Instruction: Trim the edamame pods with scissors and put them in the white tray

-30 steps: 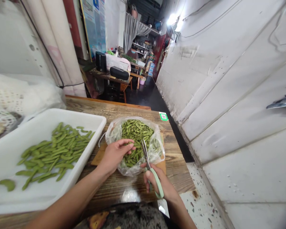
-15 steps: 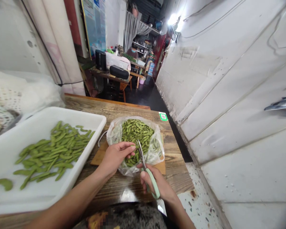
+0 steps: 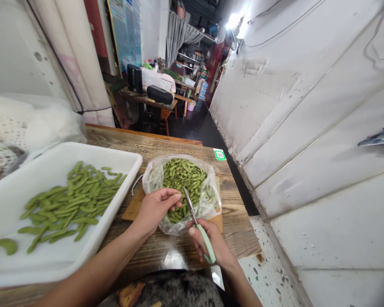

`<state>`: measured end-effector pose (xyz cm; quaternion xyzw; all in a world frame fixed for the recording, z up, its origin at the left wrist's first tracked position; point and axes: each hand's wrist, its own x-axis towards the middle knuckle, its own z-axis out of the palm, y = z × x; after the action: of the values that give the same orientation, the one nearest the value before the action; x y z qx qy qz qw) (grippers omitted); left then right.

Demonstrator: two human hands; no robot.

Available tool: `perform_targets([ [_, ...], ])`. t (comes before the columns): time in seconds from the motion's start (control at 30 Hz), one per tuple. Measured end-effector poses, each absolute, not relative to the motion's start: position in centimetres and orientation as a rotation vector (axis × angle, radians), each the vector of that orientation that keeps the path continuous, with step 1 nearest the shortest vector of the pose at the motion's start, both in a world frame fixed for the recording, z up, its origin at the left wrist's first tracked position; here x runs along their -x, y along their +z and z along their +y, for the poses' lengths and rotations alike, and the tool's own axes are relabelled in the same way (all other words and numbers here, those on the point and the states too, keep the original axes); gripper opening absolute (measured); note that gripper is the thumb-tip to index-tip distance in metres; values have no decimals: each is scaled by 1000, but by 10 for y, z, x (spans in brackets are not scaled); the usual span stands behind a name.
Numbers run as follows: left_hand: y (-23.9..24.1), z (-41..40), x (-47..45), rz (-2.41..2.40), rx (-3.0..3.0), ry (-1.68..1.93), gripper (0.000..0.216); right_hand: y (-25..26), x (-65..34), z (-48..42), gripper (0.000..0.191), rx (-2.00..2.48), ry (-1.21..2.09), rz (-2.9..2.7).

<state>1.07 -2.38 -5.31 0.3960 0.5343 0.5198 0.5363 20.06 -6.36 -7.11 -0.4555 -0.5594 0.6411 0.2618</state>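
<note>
The left hand [image 3: 155, 207] hangs over the clear, crinkled plastic bag [image 3: 153, 170] of green pods [image 3: 185, 174], its thumb and forefinger drawn together in a pinch around a single green pod, of which little shows past the fingertips. The right hand [image 3: 211, 238] is curled round the pale green plastic handle of a pair of metal-bladed scissors [image 3: 206, 245], its fingers closed on the grips. The clearest change is in the blades [image 3: 190, 204]: a second ago they stand apart in a wide V to the right of the left hand, and half a second ago they are a little parted close to its fingertips; now they lie together as one narrow strip, the tip just beside the pinch and over the pods in the bag. The left hand keeps nearly the same place. The bag sits as before on a flat brown wooden board [image 3: 132, 208] on the wood-grained bench [image 3: 235, 232], a green-and-white square label [image 3: 219, 154] near the far corner. To the left, the white rectangular plastic tray [image 3: 38, 265] holds its heap of green pods [image 3: 83, 194] unchanged, with one curved pod [image 3: 7, 245] lying apart near the tray's left end.
</note>
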Motion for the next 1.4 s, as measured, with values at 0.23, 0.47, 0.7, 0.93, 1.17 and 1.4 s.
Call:
perform_targets([
  [0.23, -55, -14, -4, 1269, -848, 1396, 28, -77, -205, -61, 53, 1195, 1689, -1445],
  [0.47, -66, -14, -17, 1674, -1861, 684, 22, -75, -207, -63, 54, 1228, 1695, -1453],
  [0.7, -65, -17, -30, 2018, -1982, 333, 23, -79, -211, -66, 54, 1227, 1696, -1465],
  [0.93, -56, -15, -21, 1948, -2049, 230, 24, -80, -208, -65, 51, 1224, 1707, -1467],
  [1.17, -52, -12, -14, 1900, -1975, 367, 27, -78, -210, -64, 50, 1249, 1698, -1490],
  [1.4, -48, -12, -4, 1423, -1585, 921, 27, -74, -208, -62, 52, 1274, 1724, -1476],
])
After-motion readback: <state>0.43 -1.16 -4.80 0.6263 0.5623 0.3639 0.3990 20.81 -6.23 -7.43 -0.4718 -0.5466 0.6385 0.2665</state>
